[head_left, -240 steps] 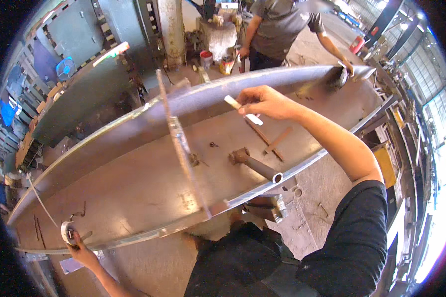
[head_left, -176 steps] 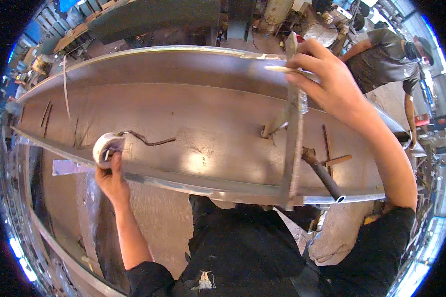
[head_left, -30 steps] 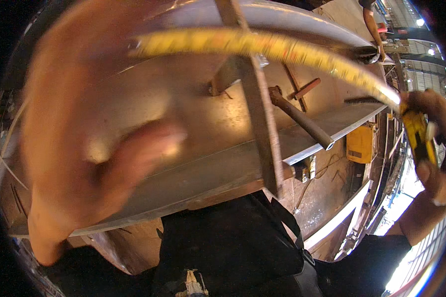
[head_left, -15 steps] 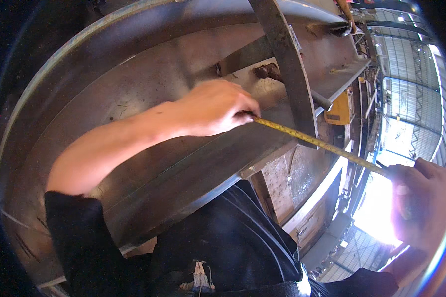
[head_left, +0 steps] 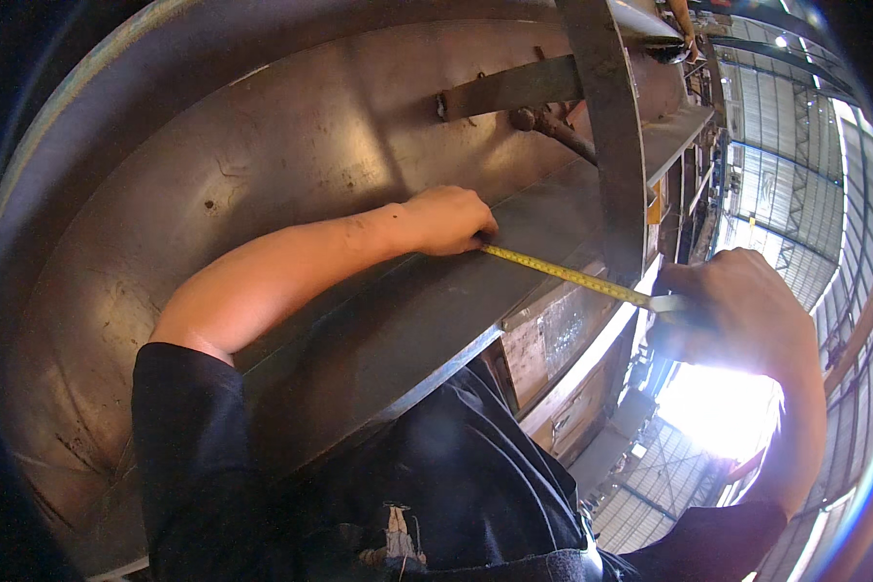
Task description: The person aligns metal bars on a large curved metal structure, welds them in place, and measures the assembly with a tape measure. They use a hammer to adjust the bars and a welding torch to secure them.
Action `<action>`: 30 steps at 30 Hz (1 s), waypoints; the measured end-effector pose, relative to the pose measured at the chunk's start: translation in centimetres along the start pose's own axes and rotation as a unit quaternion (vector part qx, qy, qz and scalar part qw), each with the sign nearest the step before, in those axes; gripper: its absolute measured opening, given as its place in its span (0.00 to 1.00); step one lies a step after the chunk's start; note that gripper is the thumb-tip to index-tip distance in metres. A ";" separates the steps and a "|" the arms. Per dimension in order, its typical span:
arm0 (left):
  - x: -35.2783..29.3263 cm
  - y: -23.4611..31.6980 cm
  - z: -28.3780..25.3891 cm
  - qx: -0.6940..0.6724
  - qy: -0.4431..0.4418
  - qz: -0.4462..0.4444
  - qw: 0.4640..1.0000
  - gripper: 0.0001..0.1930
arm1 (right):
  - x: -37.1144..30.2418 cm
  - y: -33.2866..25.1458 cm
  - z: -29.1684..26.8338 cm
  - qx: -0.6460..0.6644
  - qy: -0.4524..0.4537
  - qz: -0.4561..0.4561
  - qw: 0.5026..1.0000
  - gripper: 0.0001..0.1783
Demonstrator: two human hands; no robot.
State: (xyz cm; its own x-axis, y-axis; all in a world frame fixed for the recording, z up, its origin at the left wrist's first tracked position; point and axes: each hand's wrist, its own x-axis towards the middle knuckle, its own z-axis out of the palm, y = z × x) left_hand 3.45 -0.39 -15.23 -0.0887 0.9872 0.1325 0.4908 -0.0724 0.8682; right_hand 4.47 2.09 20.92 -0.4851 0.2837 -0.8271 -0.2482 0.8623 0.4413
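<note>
A yellow tape measure (head_left: 567,274) is stretched between my two hands. My left hand (head_left: 453,221) is closed on the free end of the blade, low over the ledge of a big brown steel piece (head_left: 291,126). At the right, my right hand (head_left: 742,301) is wrapped around the case, which is mostly hidden by the fingers and dark against the glare. The blade slopes down to the right and passes in front of the foot of an upright dark steel bar (head_left: 616,145).
A flat steel bar (head_left: 514,89) juts left from the upright bar. Below it lies a round-ended, rod-like steel piece (head_left: 553,126). The steel ledge's edge (head_left: 436,373) runs close to my body. Worn wooden panels (head_left: 563,335) are beyond it. Strong light (head_left: 718,407) glares at right.
My right hand has moved left and up, closer to my left hand, and less blade shows between them. My left hand has shifted slightly left, still pinching the blade's end.
</note>
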 end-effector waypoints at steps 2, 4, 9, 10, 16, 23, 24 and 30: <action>-0.4 -0.1 -0.4 0.004 -0.013 -0.026 1.000 0.14 | 1.0 0.4 -0.2 0.026 -0.027 -0.017 0.999 0.34; -0.5 -0.2 -0.5 0.015 -0.024 -0.035 0.999 0.14 | 1.6 1.2 1.7 0.056 -0.033 -0.014 0.998 0.33; -0.5 -2.1 1.4 0.031 -0.010 -0.001 0.999 0.11 | 2.7 1.3 2.7 0.129 -0.108 0.027 0.985 0.30; -0.6 -2.3 1.7 0.031 -0.009 -0.002 0.999 0.11 | 2.8 0.7 2.3 0.112 -0.106 0.023 0.988 0.29; -1.2 -1.5 0.5 0.029 -0.022 -0.028 0.999 0.10 | 3.5 1.0 2.7 0.109 -0.115 -0.002 0.987 0.27; -1.3 -1.9 0.9 0.027 -0.017 -0.037 0.999 0.10 | 3.5 -0.7 1.9 0.050 -0.119 0.021 0.991 0.24; -1.3 -2.0 1.0 0.026 -0.011 -0.033 0.999 0.10 | 3.0 -2.1 1.5 0.022 -0.086 0.015 0.996 0.23; -1.2 -1.8 0.9 0.023 -0.011 -0.035 0.999 0.10 | 2.4 0.7 3.8 0.079 -0.054 -0.044 0.994 0.21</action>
State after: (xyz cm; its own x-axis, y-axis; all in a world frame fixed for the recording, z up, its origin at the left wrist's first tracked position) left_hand 3.48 -1.28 -17.40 -0.1057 0.9926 0.0605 0.5233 0.0038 0.8522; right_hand 6.29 5.01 17.89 -0.3731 0.2406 -0.8960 -0.1462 0.9385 0.3129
